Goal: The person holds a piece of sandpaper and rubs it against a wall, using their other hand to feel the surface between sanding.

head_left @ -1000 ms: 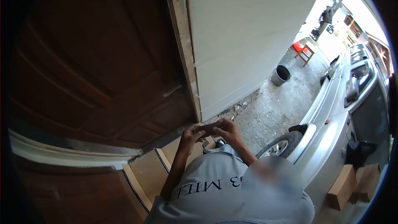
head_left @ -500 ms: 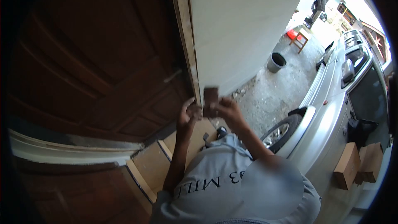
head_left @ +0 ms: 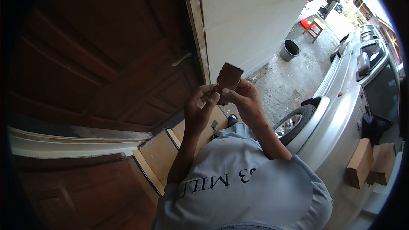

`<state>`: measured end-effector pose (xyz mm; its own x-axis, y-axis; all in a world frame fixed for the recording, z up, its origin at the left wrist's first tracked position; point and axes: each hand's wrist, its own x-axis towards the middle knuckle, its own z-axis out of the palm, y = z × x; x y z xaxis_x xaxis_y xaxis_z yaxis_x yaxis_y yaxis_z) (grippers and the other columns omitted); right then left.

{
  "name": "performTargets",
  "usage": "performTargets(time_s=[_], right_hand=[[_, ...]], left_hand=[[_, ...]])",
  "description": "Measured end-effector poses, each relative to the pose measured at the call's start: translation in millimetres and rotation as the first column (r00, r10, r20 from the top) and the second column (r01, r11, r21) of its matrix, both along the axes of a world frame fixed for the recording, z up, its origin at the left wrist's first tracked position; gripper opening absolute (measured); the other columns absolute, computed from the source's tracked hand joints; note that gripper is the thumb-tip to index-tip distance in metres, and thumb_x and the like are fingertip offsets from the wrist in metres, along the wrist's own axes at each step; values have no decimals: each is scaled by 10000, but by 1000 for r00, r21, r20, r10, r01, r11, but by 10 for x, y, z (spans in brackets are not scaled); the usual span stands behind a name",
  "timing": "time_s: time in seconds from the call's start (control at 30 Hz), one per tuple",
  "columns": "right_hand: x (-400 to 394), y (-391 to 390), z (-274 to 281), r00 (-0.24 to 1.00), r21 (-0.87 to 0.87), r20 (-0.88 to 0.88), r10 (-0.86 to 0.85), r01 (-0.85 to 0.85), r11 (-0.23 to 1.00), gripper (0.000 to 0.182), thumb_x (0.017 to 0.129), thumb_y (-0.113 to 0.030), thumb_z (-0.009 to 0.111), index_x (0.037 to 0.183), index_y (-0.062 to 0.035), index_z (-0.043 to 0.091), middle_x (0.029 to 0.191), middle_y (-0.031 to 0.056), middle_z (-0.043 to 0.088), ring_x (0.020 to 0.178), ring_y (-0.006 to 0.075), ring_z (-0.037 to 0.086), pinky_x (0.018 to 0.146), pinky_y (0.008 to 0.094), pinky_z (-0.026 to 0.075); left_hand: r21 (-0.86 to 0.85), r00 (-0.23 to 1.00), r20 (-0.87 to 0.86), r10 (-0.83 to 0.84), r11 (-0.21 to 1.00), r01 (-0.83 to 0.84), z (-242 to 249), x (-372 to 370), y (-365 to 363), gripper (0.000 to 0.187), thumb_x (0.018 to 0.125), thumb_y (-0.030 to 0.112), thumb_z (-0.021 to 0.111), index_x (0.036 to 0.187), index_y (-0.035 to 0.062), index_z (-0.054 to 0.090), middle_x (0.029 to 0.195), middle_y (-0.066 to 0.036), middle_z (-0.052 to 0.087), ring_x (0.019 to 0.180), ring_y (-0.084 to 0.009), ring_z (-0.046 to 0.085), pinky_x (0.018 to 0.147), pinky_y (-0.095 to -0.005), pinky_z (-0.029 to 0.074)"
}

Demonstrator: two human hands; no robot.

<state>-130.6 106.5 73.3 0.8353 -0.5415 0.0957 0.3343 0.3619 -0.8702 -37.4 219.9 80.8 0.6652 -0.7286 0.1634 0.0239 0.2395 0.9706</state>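
Brown sandpaper piece [head_left: 228, 80] pinched between both my hands.
My left hand [head_left: 198, 111] and right hand [head_left: 244, 102] grip its lower edge, raised before the wooden door [head_left: 98, 51]; farther right stands a grey bucket [head_left: 289, 50] beside a silver car [head_left: 353, 98].

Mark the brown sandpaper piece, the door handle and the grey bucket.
brown sandpaper piece [head_left: 229, 77], head view, middle of the sheet above the fingers.
door handle [head_left: 182, 59], head view, lever's middle.
grey bucket [head_left: 288, 53], head view, outer wall.
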Motion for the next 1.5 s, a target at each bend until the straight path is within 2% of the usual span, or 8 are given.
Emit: performTargets(time_s=[0.4,0.7,1.0,1.2,1.3,1.37,1.43,1.5], right_hand=[[-3,6,-35,999,170,-53,9,0,986,303,880,-200,580,1127,-35,522,987,52,605,885,111,578,754,259,470],[247,-94,-200,999,87,-15,30,-29,996,349,894,-172,564,1183,3,479,1060,60,593,972,112,554,838,269,448],[826,-562,-402,992,-97,106,-68,78,992,559,874,-124,582,1356,11,333,1267,119,489,1172,163,456,982,301,348],[1159,-1104,-391,996,-92,-33,-79,75,993,436,906,-44,475,1324,38,380,1264,133,502,1190,174,448,1006,290,319],[1310,-1521,-384,971,-226,37,-235,237,945,411,903,-1,426,1312,39,399,1264,162,514,1186,196,466,1002,289,327],[1462,-1917,-302,915,-394,158,-371,403,826,417,888,29,406,1306,37,409,1279,190,499,1196,226,471,1007,302,331],[1581,-2318,0,831,-556,266,-488,546,626,437,860,56,407,1296,36,420,1294,211,475,1218,272,456,1022,333,329],[1736,-2677,291,728,-660,400,-556,650,376,452,829,74,421,1278,34,437,1297,207,467,1234,309,430,1036,381,320]], left_hand=[[129,994,91,55,989,-66,-282,84,-11,169,845,120,616,955,-9,624,893,-48,649,832,-93,582,769,-239,448],[40,960,-280,-4,999,16,-712,255,-252,155,858,84,574,997,17,559,940,-65,609,837,-122,588,769,-270,473],[-251,580,-770,-268,962,111,-782,669,-739,156,896,178,533,1010,70,533,957,-32,602,956,-156,583,836,-318,460],[-231,663,-700,-264,963,140,-695,978,-1296,202,892,187,549,1049,60,537,1029,-54,603,984,-152,564,846,-298,448],[92,868,-495,-53,989,113,-516,1128,-1621,210,879,143,567,1058,38,536,1042,-84,598,942,-160,570,842,-295,448],[151,999,-32,5,989,0,-486,1327,-1757,189,862,87,560,1042,35,533,1046,-91,589,908,-157,584,796,-280,464],[93,926,372,69,989,-111,-258,1519,-1902,162,826,19,566,985,17,538,1030,-119,580,890,-151,577,764,-271,470],[5,572,811,125,975,-220,124,1753,-2023,131,825,13,561,955,16,549,1008,-126,581,883,-196,573,767,-309,472]])
